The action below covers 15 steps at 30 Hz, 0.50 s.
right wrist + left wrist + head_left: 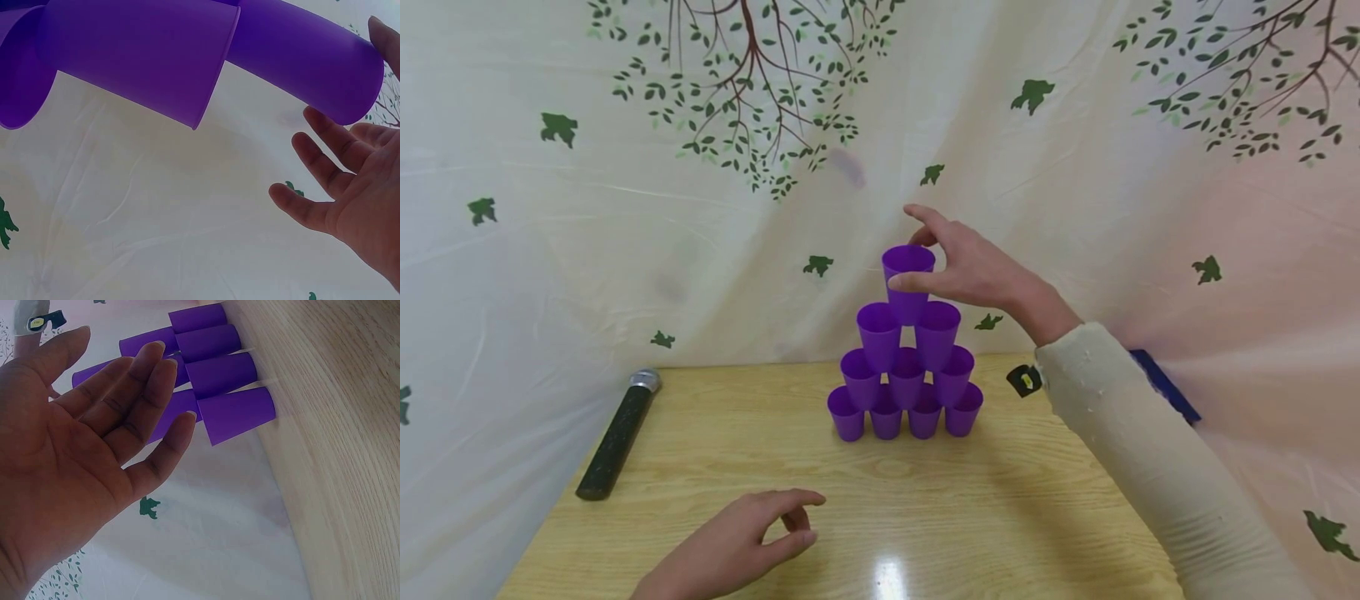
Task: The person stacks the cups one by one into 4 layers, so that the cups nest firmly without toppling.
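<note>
Purple plastic cups stand rim up in a four-tier pyramid on the wooden table. At the peak, the top cup [910,307] rests on the two cups of the tier below. My right hand [976,265] is around this top cup, its thumb in front and its index finger raised above the rim. In the right wrist view, the fingers [328,165] are spread loosely beside the cup [312,62]; contact is hard to judge. My left hand [737,533] hovers low in front of the pyramid, holding nothing, fingers loosely bent. The bottom-row cups [237,415] appear beyond it in the left wrist view.
A black microphone [617,437] with a silver head lies at the table's left edge. Behind the table [715,450] hangs a pale cloth [737,275] printed with branches and birds. A dark blue object [1165,387] shows partly behind the right sleeve [1150,467].
</note>
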Tool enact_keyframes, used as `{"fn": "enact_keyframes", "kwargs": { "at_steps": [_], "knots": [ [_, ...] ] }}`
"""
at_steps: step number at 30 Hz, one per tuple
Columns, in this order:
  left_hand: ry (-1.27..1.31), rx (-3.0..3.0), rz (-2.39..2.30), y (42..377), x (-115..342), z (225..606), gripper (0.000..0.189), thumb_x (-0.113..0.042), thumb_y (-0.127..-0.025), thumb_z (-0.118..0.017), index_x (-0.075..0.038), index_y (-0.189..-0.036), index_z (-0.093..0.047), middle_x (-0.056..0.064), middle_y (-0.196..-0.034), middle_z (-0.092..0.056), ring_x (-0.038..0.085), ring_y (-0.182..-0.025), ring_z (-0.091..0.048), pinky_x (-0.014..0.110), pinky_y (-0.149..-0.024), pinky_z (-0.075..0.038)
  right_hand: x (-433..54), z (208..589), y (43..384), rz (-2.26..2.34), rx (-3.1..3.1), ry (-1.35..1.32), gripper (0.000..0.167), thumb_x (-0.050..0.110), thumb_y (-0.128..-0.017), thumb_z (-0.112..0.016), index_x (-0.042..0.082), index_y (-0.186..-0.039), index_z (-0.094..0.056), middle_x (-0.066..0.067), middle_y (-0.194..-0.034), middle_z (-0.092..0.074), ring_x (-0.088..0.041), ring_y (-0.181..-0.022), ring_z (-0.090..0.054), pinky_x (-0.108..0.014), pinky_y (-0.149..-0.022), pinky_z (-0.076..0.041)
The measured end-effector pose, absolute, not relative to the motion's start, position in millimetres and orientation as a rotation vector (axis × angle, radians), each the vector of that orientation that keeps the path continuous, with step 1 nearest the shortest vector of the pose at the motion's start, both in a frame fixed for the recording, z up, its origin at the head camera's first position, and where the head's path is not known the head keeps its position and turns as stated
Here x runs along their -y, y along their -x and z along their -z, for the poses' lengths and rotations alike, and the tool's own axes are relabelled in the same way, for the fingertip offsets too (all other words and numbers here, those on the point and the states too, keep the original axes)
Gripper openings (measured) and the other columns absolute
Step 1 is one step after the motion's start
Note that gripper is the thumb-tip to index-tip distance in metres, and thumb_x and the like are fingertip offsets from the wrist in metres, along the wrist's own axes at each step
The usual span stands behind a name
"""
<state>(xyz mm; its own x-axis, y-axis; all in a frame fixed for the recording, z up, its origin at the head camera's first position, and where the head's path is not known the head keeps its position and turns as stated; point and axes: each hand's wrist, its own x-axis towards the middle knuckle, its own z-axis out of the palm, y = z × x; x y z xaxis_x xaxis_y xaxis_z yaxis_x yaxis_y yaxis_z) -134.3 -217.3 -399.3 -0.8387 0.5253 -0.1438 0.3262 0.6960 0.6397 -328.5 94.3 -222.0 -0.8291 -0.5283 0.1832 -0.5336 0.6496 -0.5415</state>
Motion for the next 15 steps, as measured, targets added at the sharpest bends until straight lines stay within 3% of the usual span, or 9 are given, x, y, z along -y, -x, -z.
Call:
{"fn": "enact_keyframes", "kwargs": {
  "at_steps": [15],
  "knots": [
    [-0.646, -2.568, -0.888, 135.1, 217.1, 399.4, 0.05, -0.052, -0.1, -0.054, -0.02, -0.136, -0.06, -0.023, -0.096, -0.064, -0.006, -0.088, -0.057, 0.023, -0.077, -0.052, -95.1, 222.6, 328.6, -0.946, 2.846, -0.916, 0.104, 0.063, -0.082, -0.072, 0.032, -0.161, -0.013, -0.006, -0.149, -0.048, -0.028, -0.143, -0.039, -0.058, -0.114, -0.038]
  ]
}}
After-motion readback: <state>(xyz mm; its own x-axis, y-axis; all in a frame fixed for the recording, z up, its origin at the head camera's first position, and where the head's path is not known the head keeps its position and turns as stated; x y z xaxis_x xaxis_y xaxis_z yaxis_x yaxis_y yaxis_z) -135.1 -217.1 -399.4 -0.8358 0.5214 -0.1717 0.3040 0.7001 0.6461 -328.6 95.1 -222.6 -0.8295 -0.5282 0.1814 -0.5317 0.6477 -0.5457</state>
